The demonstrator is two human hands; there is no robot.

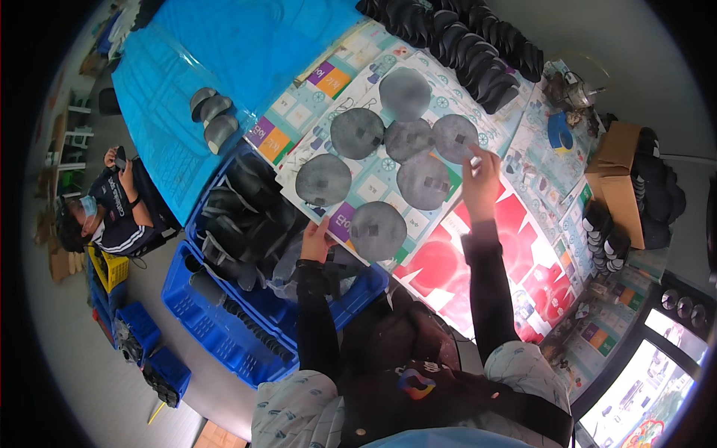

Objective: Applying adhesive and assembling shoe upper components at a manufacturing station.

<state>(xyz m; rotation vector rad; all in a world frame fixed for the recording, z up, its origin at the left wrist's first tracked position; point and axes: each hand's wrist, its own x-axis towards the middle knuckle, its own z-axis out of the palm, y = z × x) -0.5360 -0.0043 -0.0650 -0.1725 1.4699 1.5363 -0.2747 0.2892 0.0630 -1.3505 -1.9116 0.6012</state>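
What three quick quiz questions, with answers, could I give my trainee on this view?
1. How many grey discs lie on the patterned sheet?
2. True or false: the right hand is at the rightmost disc.
3. What colour is the crate nearest the left hand? A) red B) blue C) yellow

Key: 1. Seven, two of them overlapping others in places. 2. True. 3. B.

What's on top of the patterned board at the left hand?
Seven grey discs lie on the board, some overlapping. The right hand is at the edge of the rightmost disc. Anything printed beneath them is covered and cannot be seen.
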